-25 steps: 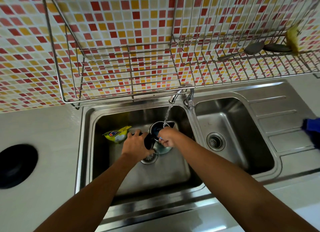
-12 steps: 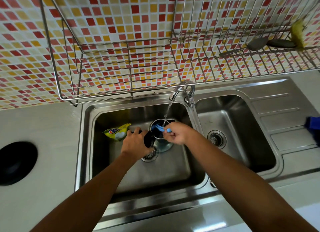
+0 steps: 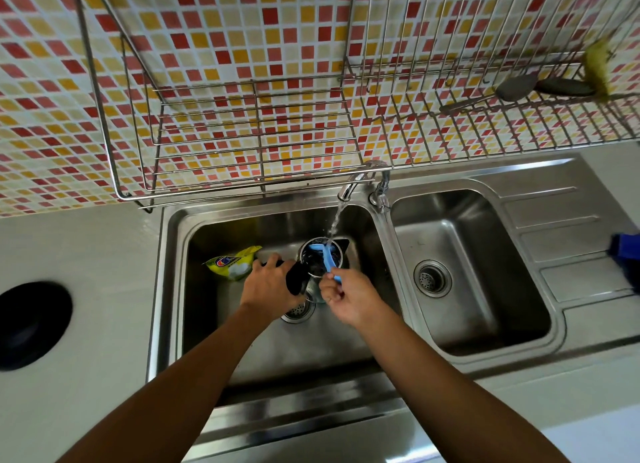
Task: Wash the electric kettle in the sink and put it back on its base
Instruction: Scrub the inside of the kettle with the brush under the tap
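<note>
Kettle (image 3: 320, 267) stands upright in the left sink basin (image 3: 207, 324), mouth up under the tap stream (image 3: 334, 223), axis vertical, just ahead of both your hands. Your left hand (image 3: 268, 284) wraps the black handle, so it's nearer; your right hand (image 3: 348, 298) pinches a blue brush (image 3: 327, 260) dipping into the mouth. Steel body is shiny, smooth, likely slippery when wet. Round black base (image 3: 33, 324) sits well apart on the tabletop, far left.

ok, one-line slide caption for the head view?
Left hand steadies the kettle under the running tap while the right hand scrubs inside with a blue brush.
</note>
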The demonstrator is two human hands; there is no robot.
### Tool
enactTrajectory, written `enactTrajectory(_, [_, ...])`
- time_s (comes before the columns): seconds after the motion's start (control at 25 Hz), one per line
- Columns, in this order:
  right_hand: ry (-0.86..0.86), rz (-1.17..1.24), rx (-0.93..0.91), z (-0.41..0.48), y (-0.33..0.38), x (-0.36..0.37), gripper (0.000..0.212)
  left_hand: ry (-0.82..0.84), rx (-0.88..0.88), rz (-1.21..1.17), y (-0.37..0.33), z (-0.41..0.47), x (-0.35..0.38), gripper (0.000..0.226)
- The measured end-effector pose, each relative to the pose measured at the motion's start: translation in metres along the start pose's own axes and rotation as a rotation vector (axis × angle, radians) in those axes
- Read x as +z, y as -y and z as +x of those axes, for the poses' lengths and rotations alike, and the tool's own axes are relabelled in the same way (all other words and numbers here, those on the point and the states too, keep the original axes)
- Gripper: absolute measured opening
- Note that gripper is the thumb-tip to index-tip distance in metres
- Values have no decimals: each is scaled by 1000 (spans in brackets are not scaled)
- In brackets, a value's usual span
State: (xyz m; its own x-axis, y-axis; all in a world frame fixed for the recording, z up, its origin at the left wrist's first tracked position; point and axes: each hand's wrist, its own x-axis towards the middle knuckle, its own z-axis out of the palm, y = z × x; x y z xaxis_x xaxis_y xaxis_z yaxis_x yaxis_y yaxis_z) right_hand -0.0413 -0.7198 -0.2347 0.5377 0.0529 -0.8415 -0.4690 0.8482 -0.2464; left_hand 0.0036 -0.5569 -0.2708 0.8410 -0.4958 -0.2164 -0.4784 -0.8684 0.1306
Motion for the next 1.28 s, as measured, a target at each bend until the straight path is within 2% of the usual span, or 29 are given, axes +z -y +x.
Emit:
enactTrajectory(0.24, [-212, -204, -81, 53, 15, 35, 36, 3, 40, 0, -1, -1, -8, 61])
enactTrajectory(0.32, [-214, -356, -99, 54, 19, 40, 36, 32, 23, 2, -1, 0, -9, 62])
enactTrajectory(0.44, [-169, -587, -27, 37, 26, 28, 33, 19, 23, -4, 1, 0, -7, 64])
enactTrajectory(0.56, [-75, -1017, 0, 8, 41, 1, 14, 12, 11, -22, 1, 0, -6, 67])
enactTrajectory(0.64, [-22, -1479, -71, -4, 58, -7, 20, 30, -5, -14, 1, 1, -4, 70])
enactTrajectory(0.72, [-6, -1994, -246, -1, 75, -4, 25, 47, -12, -13, 0, 3, -5, 70])
enactTrajectory(0.8, [-12, -2281, -358, 5, 76, 8, 29, 47, -12, -3, -2, 2, -7, 67])
enactTrajectory(0.92, [0, -2442, -370, 16, 55, 25, 38, 18, 15, -4, -7, 0, -12, 61])
enactTrajectory(0.96, [-6, -2492, -404, 22, 49, 27, 34, 20, 15, -4, -7, 0, -13, 61])
enactTrajectory(1.04, [-1, -2594, -517, 33, 43, 29, 26, 41, 18, 31, -7, 0, -12, 61])
enactTrajectory(1.16, [10, -2674, -752, 39, 46, 35, 25, 31, 10, 22, -6, -1, -13, 53])
enactTrajectory(1.28, [-93, -2706, -715, 36, 50, 37, 27, -39, 19, 1, -7, -3, -13, 52])
